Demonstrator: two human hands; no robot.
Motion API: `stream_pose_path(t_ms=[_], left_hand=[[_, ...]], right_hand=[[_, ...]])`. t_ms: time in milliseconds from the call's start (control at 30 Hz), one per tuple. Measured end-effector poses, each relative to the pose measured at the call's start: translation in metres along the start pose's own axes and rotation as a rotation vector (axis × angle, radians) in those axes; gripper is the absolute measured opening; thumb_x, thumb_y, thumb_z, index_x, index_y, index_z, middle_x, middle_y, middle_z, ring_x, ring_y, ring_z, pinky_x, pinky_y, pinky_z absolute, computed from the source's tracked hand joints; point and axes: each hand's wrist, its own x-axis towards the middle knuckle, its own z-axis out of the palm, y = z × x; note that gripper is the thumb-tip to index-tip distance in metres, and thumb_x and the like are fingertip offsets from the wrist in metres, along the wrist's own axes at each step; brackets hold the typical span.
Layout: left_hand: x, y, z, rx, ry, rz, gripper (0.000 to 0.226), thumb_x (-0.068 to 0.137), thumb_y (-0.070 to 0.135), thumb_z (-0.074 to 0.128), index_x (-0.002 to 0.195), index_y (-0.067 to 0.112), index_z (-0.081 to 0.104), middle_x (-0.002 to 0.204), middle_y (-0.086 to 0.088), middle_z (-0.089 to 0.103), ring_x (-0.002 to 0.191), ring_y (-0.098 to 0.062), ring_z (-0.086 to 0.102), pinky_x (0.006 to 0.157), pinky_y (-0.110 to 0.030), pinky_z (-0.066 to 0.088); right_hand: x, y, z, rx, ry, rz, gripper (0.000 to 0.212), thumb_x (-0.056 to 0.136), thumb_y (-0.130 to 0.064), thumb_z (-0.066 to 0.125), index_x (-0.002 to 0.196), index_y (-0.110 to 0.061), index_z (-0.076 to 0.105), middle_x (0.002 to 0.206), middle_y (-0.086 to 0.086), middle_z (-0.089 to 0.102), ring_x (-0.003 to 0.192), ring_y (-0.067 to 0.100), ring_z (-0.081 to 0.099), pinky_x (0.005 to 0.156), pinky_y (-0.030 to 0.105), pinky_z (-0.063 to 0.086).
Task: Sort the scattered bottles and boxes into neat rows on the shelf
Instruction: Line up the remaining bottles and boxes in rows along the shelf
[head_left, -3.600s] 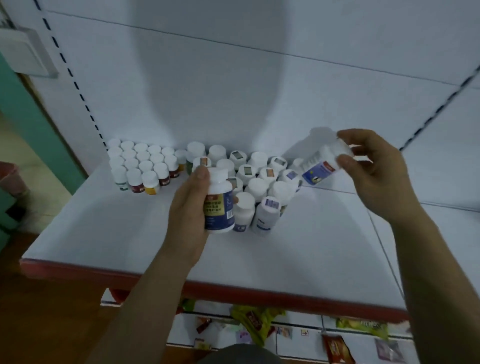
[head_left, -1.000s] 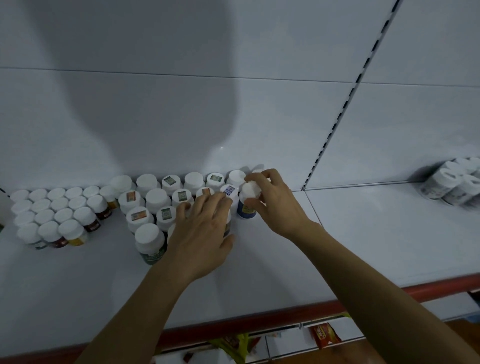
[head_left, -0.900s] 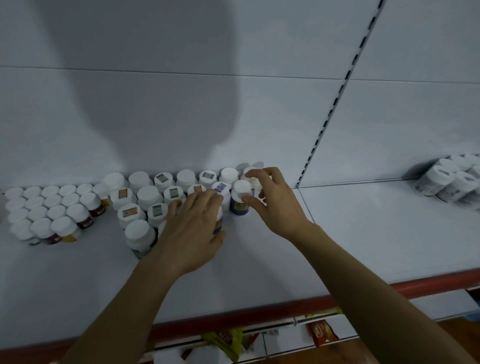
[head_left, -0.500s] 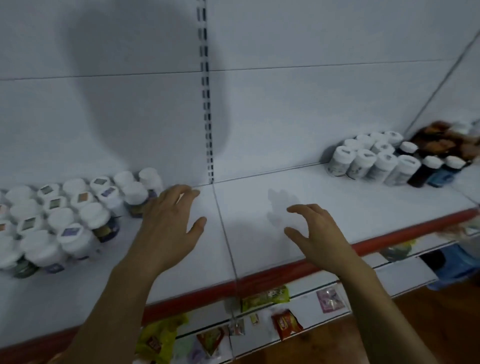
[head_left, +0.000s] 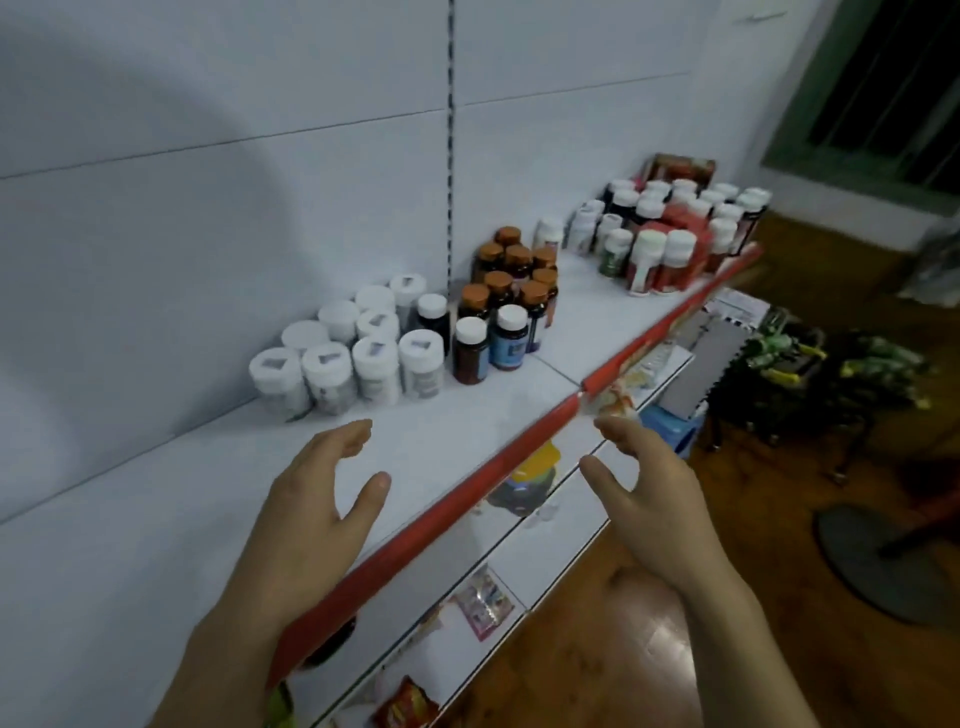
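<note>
Near the front edge of the shelf (head_left: 156, 519), the left hand (head_left: 317, 499) and the right hand (head_left: 649, 499) have an open grip and hold nothing, and the bottles (head_left: 375, 364) standing ahead are closer than before.

White-capped bottles (head_left: 374, 358), grey squares on lids, just beyond L hand (head_left: 311, 514); amber bottles (head_left: 498, 291), brown caps, further on. Shelf (head_left: 441, 441) white, red front edge. Red packs (head_left: 685, 223) far past R hand (head_left: 660, 504). Floor (head_left: 623, 649) brown.

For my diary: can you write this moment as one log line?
left hand: open, empty, above shelf | right hand: open, empty, beyond shelf's red edge | white-capped bottles: standing ahead, untouched
</note>
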Motion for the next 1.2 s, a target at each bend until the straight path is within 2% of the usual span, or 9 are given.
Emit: stream_pose_path(t_ms=[233,333,467,633,800,867,933,1033,1200], left_hand=[[0.137,0.064,0.088,-0.155,-0.049,0.146,0.041,0.096,0.029,0.063,0.136,0.035,0.057,0.127,0.031,0.058,0.118,0.012,0.053,0.093,-0.018,0.044],[0.194,0.085,0.105,-0.131,-0.071,0.182,0.043,0.095,0.033,0.062,0.137,0.039,0.053,0.129,0.031,0.055,0.117,0.017,0.05,0.092,-0.022,0.046],[0.28,0.109,0.126,-0.051,-0.081,0.184,0.05,0.094,0.035,0.064,0.14,0.045,0.046,0.135,0.021,0.057,0.121,-0.003,0.057,0.1,-0.036,0.049],[0.368,0.128,0.154,0.137,-0.148,0.121,0.067,0.095,0.037,0.063,0.153,0.037,0.032,0.15,0.007,0.047,0.133,-0.014,0.049,0.106,-0.035,0.041],[0.454,0.152,0.199,0.515,-0.201,0.084,0.075,0.098,0.049,0.058,0.158,0.033,0.017,0.142,-0.005,0.05,0.125,-0.027,0.052,0.102,-0.043,0.046],[0.483,0.162,0.223,0.675,-0.216,0.032,0.074,0.096,0.052,0.057,0.156,0.032,0.018,0.131,-0.008,0.057,0.118,-0.031,0.055,0.095,-0.046,0.05],[0.509,0.168,0.247,0.797,-0.238,-0.03,0.069,0.096,0.049,0.056,0.153,0.03,0.025,0.128,-0.012,0.06,0.114,-0.034,0.057,0.092,-0.044,0.051],[0.531,0.171,0.274,0.904,-0.326,-0.131,0.053,0.099,0.05,0.054,0.145,0.028,0.042,0.124,-0.013,0.061,0.111,-0.034,0.058,0.082,-0.036,0.046],[0.533,0.171,0.289,0.951,-0.212,-0.195,0.024,0.101,0.032,0.055,0.12,0.019,0.053,0.108,-0.009,0.062,0.084,-0.024,0.048,0.066,-0.032,0.035]], right_hand=[[0.107,0.069,-0.03,0.039,0.024,0.1,0.045,0.099,-0.032,0.064,0.142,-0.02,0.054,0.134,-0.008,0.06,0.122,0.012,0.057,0.102,0.035,0.051],[0.162,0.08,-0.054,0.037,0.024,0.099,0.04,0.099,-0.033,0.063,0.137,-0.024,0.056,0.125,-0.017,0.058,0.116,0.007,0.055,0.09,0.016,0.047],[0.245,0.095,-0.086,0.039,0.053,0.051,0.042,0.1,-0.033,0.062,0.14,-0.025,0.054,0.131,-0.009,0.06,0.12,0.01,0.056,0.101,0.033,0.051],[0.356,0.104,-0.11,-0.058,0.037,-0.113,0.037,0.098,-0.028,0.065,0.135,-0.027,0.056,0.112,-0.013,0.062,0.098,0.005,0.059,0.082,0.024,0.05],[0.494,0.098,-0.122,-0.227,0.012,-0.422,0.03,0.097,-0.027,0.062,0.127,-0.021,0.062,0.109,0.001,0.068,0.093,0.019,0.062,0.079,0.038,0.052],[0.545,0.092,-0.113,-0.35,-0.108,-0.484,0.031,0.099,-0.027,0.058,0.128,-0.018,0.061,0.118,0.006,0.065,0.105,0.026,0.06,0.085,0.04,0.051],[0.582,0.088,-0.097,-0.645,-0.256,-0.565,0.037,0.099,-0.034,0.057,0.132,-0.019,0.058,0.129,0.007,0.06,0.122,0.031,0.051,0.096,0.04,0.046],[0.607,0.089,-0.077,-1.065,-0.402,-0.731,0.037,0.094,-0.043,0.056,0.124,-0.022,0.06,0.128,0.003,0.059,0.129,0.032,0.039,0.099,0.046,0.034],[0.629,0.104,-0.07,-1.148,-0.441,-0.887,0.03,0.096,-0.034,0.059,0.123,-0.021,0.061,0.125,0.005,0.06,0.127,0.031,0.039,0.099,0.047,0.032]])
